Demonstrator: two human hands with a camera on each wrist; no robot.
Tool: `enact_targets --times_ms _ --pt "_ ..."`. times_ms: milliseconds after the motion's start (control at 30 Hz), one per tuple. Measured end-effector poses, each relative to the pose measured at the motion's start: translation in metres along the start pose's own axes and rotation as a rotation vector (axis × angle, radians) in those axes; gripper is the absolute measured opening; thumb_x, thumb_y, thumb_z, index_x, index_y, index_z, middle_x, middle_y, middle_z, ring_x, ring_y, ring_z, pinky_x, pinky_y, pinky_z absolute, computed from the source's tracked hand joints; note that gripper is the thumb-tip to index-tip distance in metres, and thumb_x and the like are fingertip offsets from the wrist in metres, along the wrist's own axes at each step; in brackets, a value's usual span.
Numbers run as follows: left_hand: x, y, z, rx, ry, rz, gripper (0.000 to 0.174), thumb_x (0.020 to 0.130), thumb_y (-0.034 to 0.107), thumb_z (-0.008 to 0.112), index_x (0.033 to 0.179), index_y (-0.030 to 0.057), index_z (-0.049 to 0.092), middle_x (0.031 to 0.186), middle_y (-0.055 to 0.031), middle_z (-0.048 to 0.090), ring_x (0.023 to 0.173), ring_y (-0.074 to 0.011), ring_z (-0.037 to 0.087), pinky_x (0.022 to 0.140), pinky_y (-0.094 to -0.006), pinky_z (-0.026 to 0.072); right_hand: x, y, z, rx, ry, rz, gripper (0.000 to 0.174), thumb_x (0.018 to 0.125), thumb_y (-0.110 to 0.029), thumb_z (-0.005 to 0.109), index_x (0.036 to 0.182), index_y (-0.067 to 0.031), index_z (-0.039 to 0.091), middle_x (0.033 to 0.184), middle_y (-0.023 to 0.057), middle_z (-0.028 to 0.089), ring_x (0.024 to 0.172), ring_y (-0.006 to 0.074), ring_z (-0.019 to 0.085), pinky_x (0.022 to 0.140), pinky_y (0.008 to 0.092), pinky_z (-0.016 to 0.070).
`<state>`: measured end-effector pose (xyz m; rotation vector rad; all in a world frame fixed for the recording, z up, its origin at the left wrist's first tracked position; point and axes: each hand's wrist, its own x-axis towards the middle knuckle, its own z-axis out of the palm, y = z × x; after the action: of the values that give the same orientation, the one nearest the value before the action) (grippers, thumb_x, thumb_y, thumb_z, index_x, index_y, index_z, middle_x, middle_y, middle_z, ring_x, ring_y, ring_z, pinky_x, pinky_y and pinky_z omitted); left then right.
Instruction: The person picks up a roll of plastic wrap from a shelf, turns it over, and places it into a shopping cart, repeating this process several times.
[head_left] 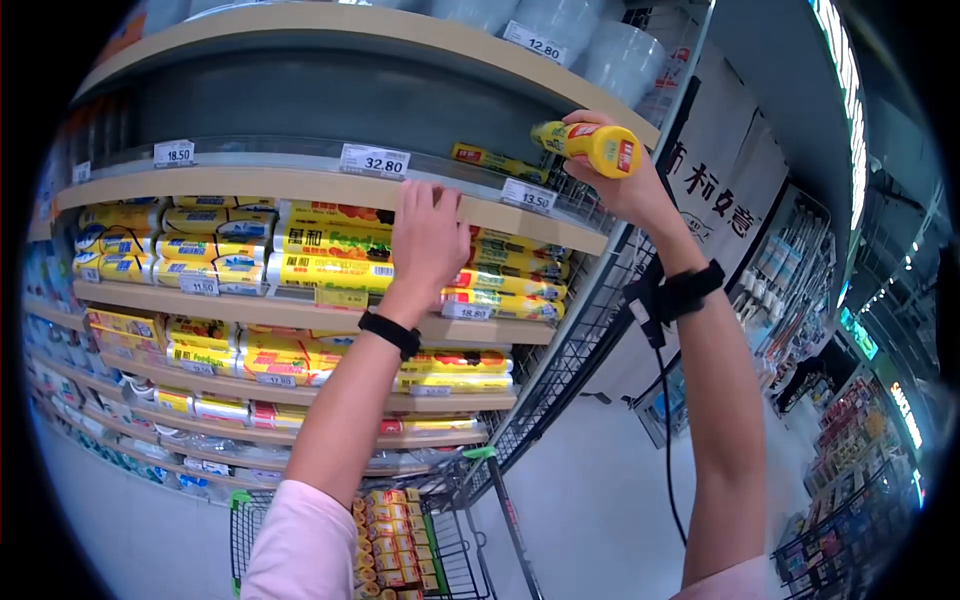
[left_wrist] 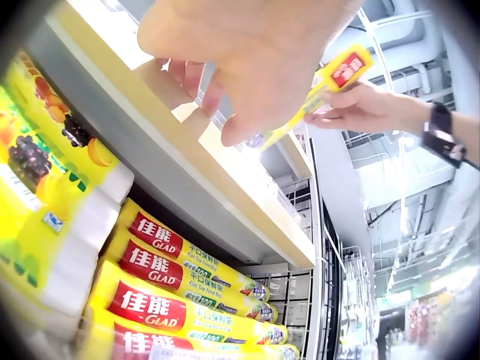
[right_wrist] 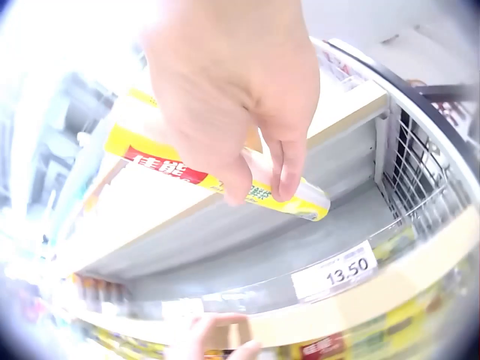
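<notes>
My right hand (head_left: 610,165) grips a yellow roll of GLAD food bags (head_left: 585,145) above the upper shelf, its round end turned toward me. In the right wrist view the thumb and fingers pinch the roll (right_wrist: 281,201) around its middle. My left hand (head_left: 430,235) touches the front edge of that shelf (head_left: 300,190), fingertips at the lip beside the 32.80 price tag (head_left: 375,160). It holds no product. Another yellow roll (head_left: 498,162) lies on the upper shelf behind the 13.50 tag (head_left: 528,196).
Lower shelves carry stacked yellow rolls (head_left: 330,272), with more GLAD rolls (left_wrist: 172,300) at the right end. A wire side panel (head_left: 560,370) bounds the shelves. Below stands a shopping cart (head_left: 470,540) loaded with small yellow and red packs (head_left: 400,540). A cable (head_left: 670,440) hangs from the right wrist.
</notes>
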<state>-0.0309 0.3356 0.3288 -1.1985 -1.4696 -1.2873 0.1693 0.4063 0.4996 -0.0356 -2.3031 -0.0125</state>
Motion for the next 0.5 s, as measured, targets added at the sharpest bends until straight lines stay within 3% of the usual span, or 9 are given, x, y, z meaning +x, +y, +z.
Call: enact_targets --times_ms 133,200,233,333,433,467,500 --pt "-0.018 0.012 -0.009 -0.005 -0.059 -0.003 0.044 0.077 0.014 0.069 0.118 0.0022 0.057 0.125 -0.0189 0.051 0.120 -0.0380 0.046 0.107 -0.0458 0.0360 -0.081 -0.040 -0.012 0.370 0.159 0.099 0.044 0.084 -0.002 0.072 0.124 -0.0103 0.055 0.115 0.0063 0.059 0.106 0.0167 0.059 0.092 0.0297 0.0494" --pt "-0.043 0.024 -0.021 -0.035 -0.088 -0.031 0.045 0.074 0.011 0.068 0.117 0.0020 0.057 0.126 -0.0193 0.051 0.119 -0.0387 0.047 0.105 -0.0468 0.0372 -0.126 -0.064 -0.013 0.731 0.184 0.230 0.054 0.085 0.001 0.070 0.133 -0.0062 0.046 0.123 0.0119 0.057 0.108 0.0206 0.064 0.093 0.0307 0.0534" --pt "-0.058 0.032 -0.035 -0.081 -0.145 -0.061 0.042 0.079 0.014 0.067 0.118 0.0031 0.057 0.125 -0.0206 0.053 0.117 -0.0405 0.049 0.100 -0.0468 0.0409 -0.150 -0.076 -0.010 0.810 0.219 0.256 0.056 0.085 0.002 0.069 0.134 -0.0062 0.044 0.124 0.0134 0.057 0.108 0.0229 0.064 0.093 0.0330 0.0541" --pt "-0.108 0.062 -0.077 -0.421 -0.296 -0.302 0.035 0.092 0.022 0.060 0.122 0.0037 0.056 0.123 -0.0181 0.056 0.115 -0.0333 0.054 0.095 -0.0416 0.0454 -0.223 -0.097 0.008 1.021 0.262 0.371 0.057 0.087 0.005 0.065 0.137 -0.0051 0.040 0.124 0.0170 0.057 0.111 0.0287 0.063 0.093 0.0383 0.0556" --pt "-0.165 0.084 -0.104 -1.035 -0.373 -0.794 0.038 0.102 0.031 0.048 0.128 0.0049 0.053 0.122 -0.0138 0.058 0.112 -0.0226 0.057 0.090 -0.0349 0.0475 -0.293 -0.108 0.036 1.261 0.298 0.495 0.053 0.091 0.002 0.060 0.139 -0.0016 0.036 0.125 0.0201 0.056 0.107 0.0296 0.064 0.092 0.0403 0.0563" --pt "-0.183 0.090 -0.114 -1.126 -0.392 -0.874 0.041 0.104 0.033 0.043 0.135 0.0067 0.049 0.124 -0.0093 0.058 0.113 -0.0150 0.055 0.089 -0.0303 0.0470 -0.313 -0.114 0.044 1.366 0.313 0.549 0.051 0.093 0.001 0.058 0.139 -0.0008 0.035 0.124 0.0206 0.057 0.104 0.0293 0.065 0.089 0.0401 0.0568" --pt "-0.195 0.109 -0.130 -1.248 -0.364 -0.909 0.041 0.103 0.032 0.046 0.136 0.0078 0.048 0.122 -0.0083 0.058 0.111 -0.0136 0.055 0.088 -0.0292 0.0468 -0.332 -0.122 0.050 1.426 0.326 0.599 0.050 0.094 -0.004 0.058 0.139 -0.0018 0.036 0.120 0.0204 0.058 0.100 0.0301 0.066 0.086 0.0401 0.0565"
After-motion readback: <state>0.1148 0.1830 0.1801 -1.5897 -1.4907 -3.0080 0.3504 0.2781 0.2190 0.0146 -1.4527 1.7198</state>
